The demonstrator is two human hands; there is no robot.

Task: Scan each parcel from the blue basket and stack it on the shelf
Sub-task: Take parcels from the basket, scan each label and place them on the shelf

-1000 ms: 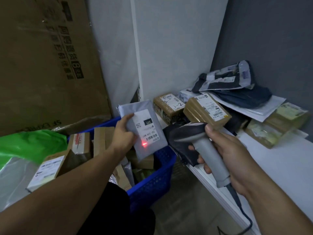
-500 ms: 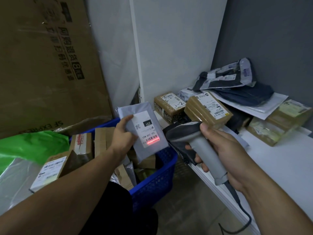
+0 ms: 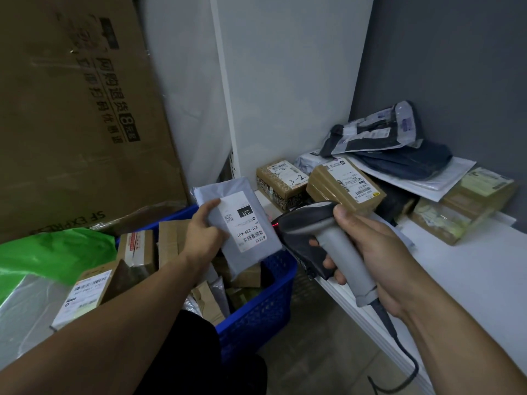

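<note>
My left hand (image 3: 204,233) grips a flat grey parcel (image 3: 236,223) by its left edge, holding it above the blue basket (image 3: 256,312) with its white label facing me. My right hand (image 3: 370,252) grips the grey handle of a barcode scanner (image 3: 310,238), whose dark head points left at the parcel from a short gap away. A small red glow shows at the scanner's front. The basket holds several brown boxes and bags. The white shelf (image 3: 470,280) to the right carries stacked parcels at its back.
On the shelf lie a taped brown box (image 3: 282,181), a flat brown box (image 3: 346,185), dark mailer bags (image 3: 393,146) and plastic-wrapped boxes (image 3: 462,203). A large cardboard box (image 3: 71,109) stands behind the basket. A green bag (image 3: 54,252) lies at the left. The scanner cable hangs below.
The red scan light that lay on the parcel's label has gone from it. The view has shifted slightly; both hands stay close together above the basket.
</note>
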